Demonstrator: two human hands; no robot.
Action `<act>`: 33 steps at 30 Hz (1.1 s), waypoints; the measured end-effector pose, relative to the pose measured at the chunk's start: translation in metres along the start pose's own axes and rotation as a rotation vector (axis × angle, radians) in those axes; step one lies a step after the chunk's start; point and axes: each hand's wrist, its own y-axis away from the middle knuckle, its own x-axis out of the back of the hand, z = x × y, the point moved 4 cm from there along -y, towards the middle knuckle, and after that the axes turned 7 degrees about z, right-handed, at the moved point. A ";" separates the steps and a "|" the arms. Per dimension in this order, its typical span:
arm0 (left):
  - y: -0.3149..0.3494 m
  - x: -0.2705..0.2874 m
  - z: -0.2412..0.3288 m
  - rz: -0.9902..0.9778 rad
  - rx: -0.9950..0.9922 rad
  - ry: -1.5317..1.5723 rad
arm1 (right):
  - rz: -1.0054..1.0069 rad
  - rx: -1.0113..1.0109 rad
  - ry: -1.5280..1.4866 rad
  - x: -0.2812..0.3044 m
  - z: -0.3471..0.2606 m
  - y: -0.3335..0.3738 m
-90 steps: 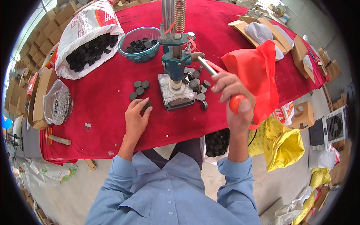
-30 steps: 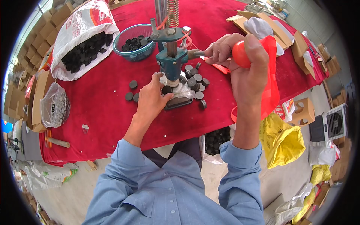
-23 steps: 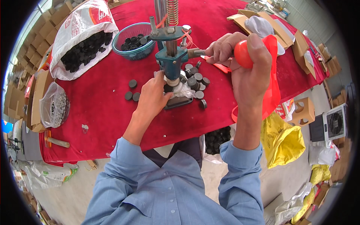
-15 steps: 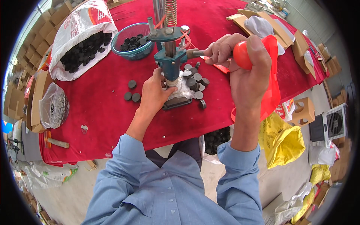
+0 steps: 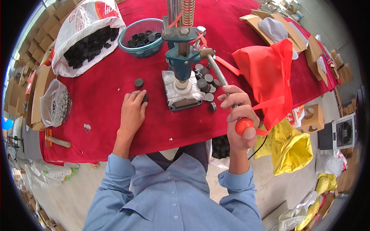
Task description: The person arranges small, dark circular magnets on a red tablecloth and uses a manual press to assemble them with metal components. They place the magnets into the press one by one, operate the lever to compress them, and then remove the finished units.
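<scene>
My right hand (image 5: 241, 119) is wrapped around the lever (image 5: 218, 70) of a green hand press (image 5: 181, 63), its thumb by the red ball knob (image 5: 243, 126). The lever slants down toward me. Under the press ram, a white-wrapped pad (image 5: 169, 86) covers part of the dark base. To the left of the press, my left hand (image 5: 132, 112) rests on the cloth with its fingers closed over a black round cap (image 5: 145, 97), which is partly hidden. Another black cap (image 5: 138, 82) lies just beyond the fingertips. Several black and grey caps (image 5: 208, 78) are heaped right of the press.
A teal basket (image 5: 142, 51) of black caps and a white sack (image 5: 61, 65) of more stand at the back left. A bag of small pale pieces (image 5: 58, 106) and a hammer (image 5: 59, 142) sit at left. Right of the press lies a red bag (image 5: 266, 65).
My left hand has left the press pad and moved left to the loose caps. My right hand has pulled the lever down and toward me. The view has shifted slightly.
</scene>
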 end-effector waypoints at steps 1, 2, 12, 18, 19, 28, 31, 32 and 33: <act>0.003 0.000 -0.002 -0.010 0.019 0.031 | -0.045 0.022 0.023 0.002 -0.001 -0.005; 0.005 0.000 -0.003 0.006 0.034 0.068 | -0.090 0.045 0.047 0.002 -0.002 -0.008; -0.017 -0.014 0.029 0.117 0.216 0.485 | -0.079 0.013 0.032 -0.002 -0.012 -0.022; -0.049 -0.034 0.055 0.152 0.211 0.566 | -0.195 -0.005 0.029 -0.020 -0.031 -0.105; -0.049 -0.037 0.057 0.131 0.216 0.593 | -0.202 -0.018 -0.005 -0.024 -0.029 -0.121; -0.053 -0.058 0.072 0.168 0.192 0.573 | -0.132 -0.091 -0.104 -0.032 -0.031 -0.128; -0.051 -0.060 0.067 0.184 0.175 0.568 | -0.183 -0.005 -0.107 -0.025 -0.024 -0.099; -0.052 -0.059 0.069 0.191 0.168 0.557 | -0.179 0.020 -0.097 -0.021 -0.023 -0.086; -0.053 -0.057 0.070 0.198 0.162 0.544 | -0.177 0.044 -0.088 -0.018 -0.022 -0.072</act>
